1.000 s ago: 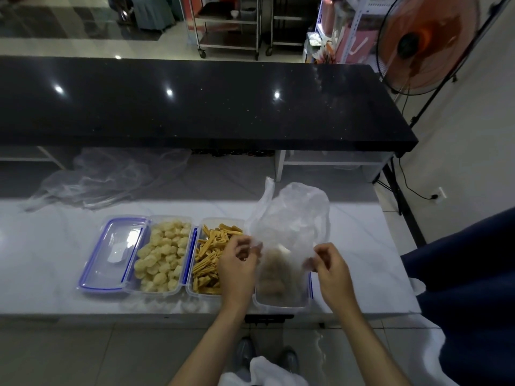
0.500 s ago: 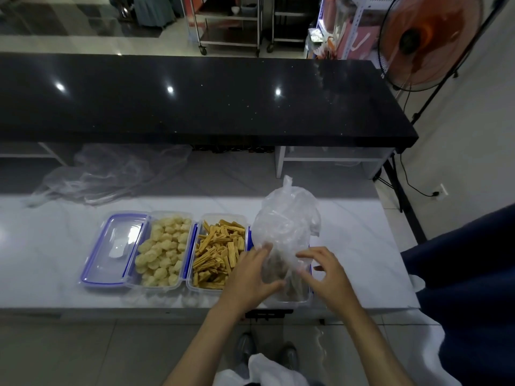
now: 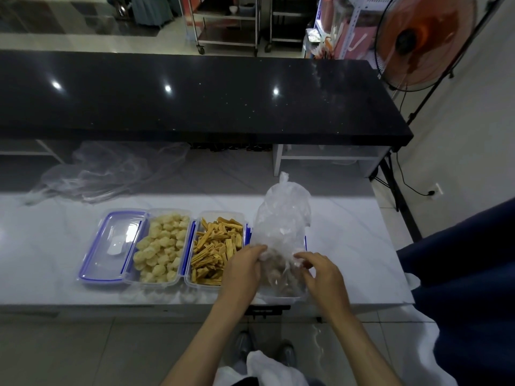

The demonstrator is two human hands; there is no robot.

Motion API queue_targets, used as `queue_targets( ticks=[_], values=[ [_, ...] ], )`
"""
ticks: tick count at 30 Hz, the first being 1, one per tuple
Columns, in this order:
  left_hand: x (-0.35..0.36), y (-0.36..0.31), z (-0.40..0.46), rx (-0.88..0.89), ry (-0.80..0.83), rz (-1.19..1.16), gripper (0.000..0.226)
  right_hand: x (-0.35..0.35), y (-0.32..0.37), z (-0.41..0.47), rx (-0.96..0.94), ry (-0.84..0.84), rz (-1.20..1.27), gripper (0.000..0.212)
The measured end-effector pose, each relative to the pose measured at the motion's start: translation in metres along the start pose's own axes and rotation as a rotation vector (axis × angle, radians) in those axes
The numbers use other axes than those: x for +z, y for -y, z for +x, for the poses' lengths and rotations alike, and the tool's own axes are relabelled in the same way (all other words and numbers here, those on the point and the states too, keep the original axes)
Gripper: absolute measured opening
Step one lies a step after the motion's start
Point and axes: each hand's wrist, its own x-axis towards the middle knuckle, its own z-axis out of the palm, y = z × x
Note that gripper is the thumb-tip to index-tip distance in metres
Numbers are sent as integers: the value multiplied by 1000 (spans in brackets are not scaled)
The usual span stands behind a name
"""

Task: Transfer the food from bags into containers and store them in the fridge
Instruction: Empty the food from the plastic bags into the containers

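The clear plastic bag (image 3: pixel 282 218) stood upended over the third container (image 3: pixel 281 293), its knotted tail pointing toward twelve o'clock and its mouth down at six, so its long axis ran nearly straight away from the person. The left hand (image 3: pixel 243 270) gripped the bag's lower edge from nine o'clock, fingers curled into the film. The right hand (image 3: pixel 320 271) pinched the same edge from three o'clock. Both sat level with each other on either side of the mouth, equally near, and the brownish food (image 3: pixel 274 274) lay between them, low in the bag and partly in the container already. Any emptying move would have to lift the film toward twelve o'clock while the food dropped toward six.

To nine o'clock of the left hand sat the container of golden sticks (image 3: pixel 216 250), touching the third one as far as could be seen, then the container of pale round pieces (image 3: pixel 161 249), and a blue-rimmed lid (image 3: pixel 111 246) at the far left, all on the white marble counter (image 3: pixel 348 246).

The third container was mostly hidden by hands and crumpled film; only its near rim showed. How much food was still inside the bag was hard to judge, probably a good share.
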Motion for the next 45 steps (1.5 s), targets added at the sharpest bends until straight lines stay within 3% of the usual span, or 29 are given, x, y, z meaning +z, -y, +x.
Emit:
queue_targets(
  ticks=[6,13,16,21,26,29,31,34,36,38,42,45],
  values=[
    [-15,-7,4,-152,-2,-480,42,-14,10,5,238,-42,340,26],
    [-34,-24,5,-284,-131,-965,32,-32,40,10,272,-86,763,27],
    [-34,-25,6,-327,-181,-1054,32,-31,44,13,327,-112,831,21],
    [-18,-11,-1,-385,-99,-765,29,-16,19,6,287,41,459,23],
    [-5,1,-3,-157,22,-311,42,-21,11,0,121,344,-19,50],
    [-7,-1,-1,-35,133,-135,28,-21,13,1,123,394,-257,41],
    [-5,-1,-1,28,260,10,34,-22,16,2,169,392,-335,27],
    [2,-1,-7,77,361,174,60,-23,20,4,184,366,-391,11],
    [8,2,-10,111,335,198,63,-21,23,5,175,373,-419,10],
    [11,6,-8,137,268,176,51,-19,23,4,150,396,-420,11],
    [5,7,3,167,134,190,4,-22,18,-2,150,391,-265,9],
    [1,6,4,149,65,72,6,-26,11,0,236,319,25,19]
  ],
)
